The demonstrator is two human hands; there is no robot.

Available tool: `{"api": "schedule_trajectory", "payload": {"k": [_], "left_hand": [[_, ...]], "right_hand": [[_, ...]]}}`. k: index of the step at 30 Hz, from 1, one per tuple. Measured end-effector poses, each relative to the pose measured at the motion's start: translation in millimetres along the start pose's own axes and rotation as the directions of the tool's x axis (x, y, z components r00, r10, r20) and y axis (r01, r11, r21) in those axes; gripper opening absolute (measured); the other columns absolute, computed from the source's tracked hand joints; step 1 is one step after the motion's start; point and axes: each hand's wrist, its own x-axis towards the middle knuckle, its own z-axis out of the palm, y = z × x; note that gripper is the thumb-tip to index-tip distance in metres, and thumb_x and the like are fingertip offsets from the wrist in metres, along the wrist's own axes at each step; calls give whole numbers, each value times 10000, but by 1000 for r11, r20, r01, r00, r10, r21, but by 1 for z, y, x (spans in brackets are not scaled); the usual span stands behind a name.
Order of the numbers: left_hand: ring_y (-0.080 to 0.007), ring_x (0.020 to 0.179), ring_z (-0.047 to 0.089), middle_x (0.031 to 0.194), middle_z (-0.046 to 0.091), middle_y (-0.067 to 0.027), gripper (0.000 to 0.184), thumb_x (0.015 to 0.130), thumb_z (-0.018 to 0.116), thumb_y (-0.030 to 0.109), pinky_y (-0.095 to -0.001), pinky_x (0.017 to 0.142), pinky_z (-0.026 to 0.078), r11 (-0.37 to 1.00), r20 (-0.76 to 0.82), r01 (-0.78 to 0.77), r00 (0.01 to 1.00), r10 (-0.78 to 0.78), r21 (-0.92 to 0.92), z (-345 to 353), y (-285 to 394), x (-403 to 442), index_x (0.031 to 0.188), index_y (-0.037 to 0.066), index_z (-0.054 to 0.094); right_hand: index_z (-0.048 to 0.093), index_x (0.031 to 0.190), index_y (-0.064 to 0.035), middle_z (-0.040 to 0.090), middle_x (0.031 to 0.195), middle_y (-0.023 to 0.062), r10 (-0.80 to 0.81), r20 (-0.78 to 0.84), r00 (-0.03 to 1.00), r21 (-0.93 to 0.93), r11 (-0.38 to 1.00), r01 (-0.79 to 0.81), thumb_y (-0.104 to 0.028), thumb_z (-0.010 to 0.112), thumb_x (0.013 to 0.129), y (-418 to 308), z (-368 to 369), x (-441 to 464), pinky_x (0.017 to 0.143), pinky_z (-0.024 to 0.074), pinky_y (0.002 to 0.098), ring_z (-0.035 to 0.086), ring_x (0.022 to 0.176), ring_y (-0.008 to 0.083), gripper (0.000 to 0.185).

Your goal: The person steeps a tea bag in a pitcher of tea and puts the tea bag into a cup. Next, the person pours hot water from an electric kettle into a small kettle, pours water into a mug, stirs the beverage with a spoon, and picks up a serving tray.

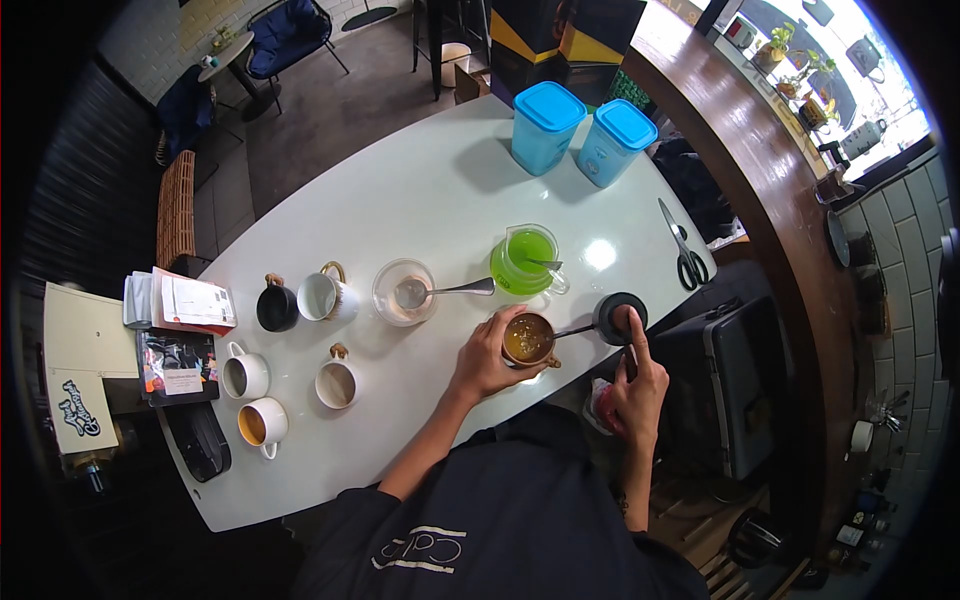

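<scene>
My left hand (487, 362) is wrapped around a brown cup (529, 339) holding a yellowish-brown liquid with bubbles on top. A thin metal rod, perhaps a spoon handle, leans out of it to the right. It reaches toward a black round container (607, 333), with something reddish-brown at its middle. My right hand (638, 392) has its index finger stretched out to this container's right side; the other fingers are partly curled, and I see nothing gripped in them. Just beyond the cup stands a clear glass pitcher (508, 272) of bright green liquid with a spoon in it.
A clear bowl (385, 300) with a spoon and several mugs (336, 384) stand on the left of the white table (330, 230). Two blue-lidded containers (545, 130) stand at the back. Black-handled scissors (690, 265) lie near the right edge. A black case (745, 385) stands beside the table.
</scene>
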Motion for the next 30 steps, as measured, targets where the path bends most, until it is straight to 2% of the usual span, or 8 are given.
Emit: {"api": "schedule_trajectory", "payload": {"k": [3,5,11,18,24,30], "left_hand": [[-314,1226,613,1345,633,-67,934,649,936,382,-448,1032,501,1000,2,3,1000,-3,3,-1,2,0,1426,149,473],[-315,1226,613,1343,634,-67,935,648,937,380,-448,1032,501,1000,2,10,1000,-10,6,0,2,0,1426,149,473],[-317,1233,609,1348,630,-71,933,642,941,377,-448,1037,501,1000,-11,-11,1000,11,0,0,-1,0,1420,147,482],[-313,1235,608,1349,627,-73,933,642,943,384,-446,1037,500,1000,-3,-2,1000,2,-7,-1,1,0,1420,151,484],[-312,1218,616,1323,639,-73,923,644,942,387,-446,1021,509,1000,-9,6,1000,-6,-7,-1,3,1,1414,153,490],[-335,1193,634,1352,617,-119,959,656,929,427,-447,1032,495,1000,3,-21,1000,21,14,1,-2,1,1430,105,463]], "right_hand": [[442,1559,-255,566,686,212,3,5,1000,-8,1000,-3,98,590,826,0,-1,0,583,474,384,577,552,335,827],[417,1573,-278,571,696,175,-8,-3,1000,-17,1000,8,147,606,751,2,1,0,600,476,395,542,557,337,945],[419,1569,-276,580,701,173,-13,-8,1000,-10,1000,13,147,595,750,-1,0,2,586,474,347,550,556,331,938],[421,1569,-270,618,736,178,6,9,1000,-1,1000,-6,149,592,763,0,0,2,598,484,357,583,576,336,925],[422,1570,-272,644,773,185,15,19,1000,5,1000,-16,146,599,770,0,0,2,622,485,417,601,595,345,919],[420,1572,-280,574,693,174,14,18,1000,-12,1000,-14,139,600,767,2,1,1,602,476,412,550,556,341,924]]}}
